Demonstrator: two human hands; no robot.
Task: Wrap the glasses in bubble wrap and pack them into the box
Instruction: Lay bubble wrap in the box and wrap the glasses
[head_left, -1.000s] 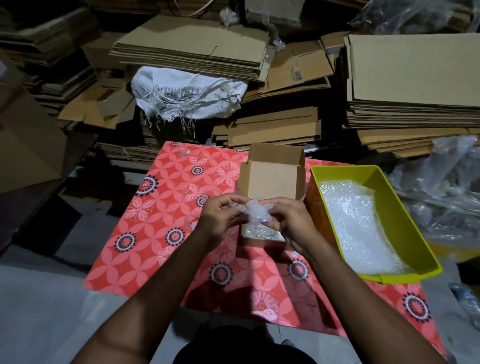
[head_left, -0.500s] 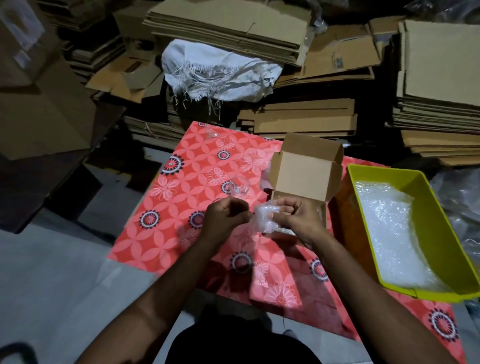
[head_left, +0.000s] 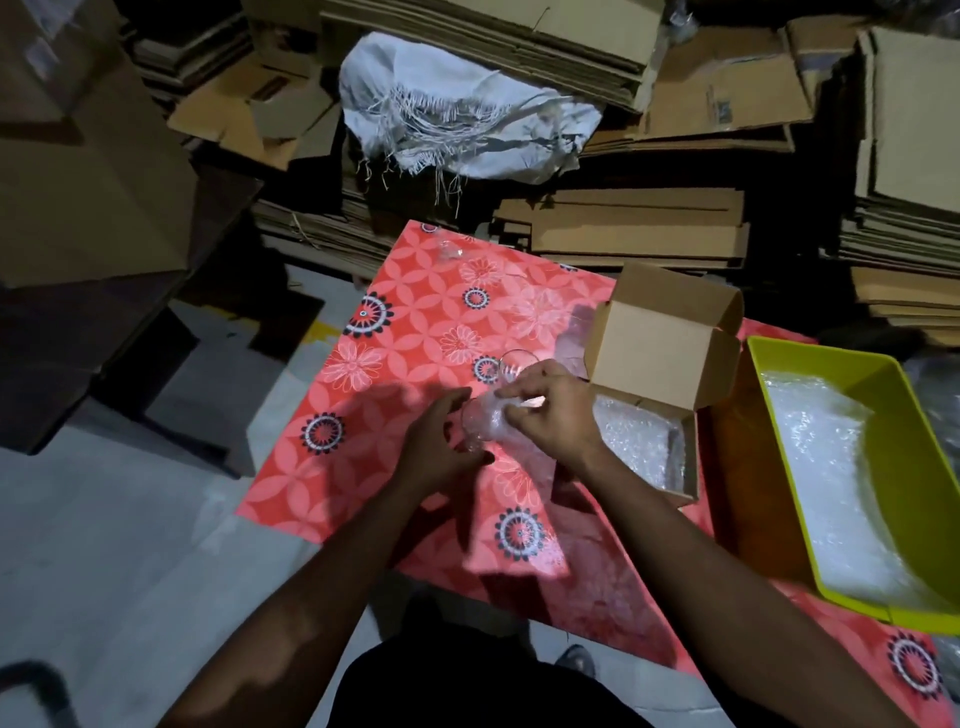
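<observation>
My left hand (head_left: 441, 447) curls around a small clear glass (head_left: 474, 434) just above the red flowered mat (head_left: 415, 338). With my right hand (head_left: 553, 415) I pinch a crumpled piece of bubble wrap (head_left: 491, 413) against the glass's mouth. A second clear glass (head_left: 511, 364) stands just behind my hands. A third glass (head_left: 449, 249) is at the mat's far edge. To the right of my hands the small cardboard box (head_left: 660, 358) sits with its lid up, and bubble wrap (head_left: 634, 447) lines its inside.
A yellow-green tray (head_left: 779, 358) with sheets of bubble wrap (head_left: 841, 493) stands at the right of the mat. Stacks of flattened cardboard (head_left: 623, 228) and a white frayed sack (head_left: 457, 119) crowd the back. Grey floor (head_left: 130, 545) lies to the left.
My hands have moved left from in front of the box to the glasses. The left hand let go of the wrap and closed around a glass; the right still pinches the wrap.
</observation>
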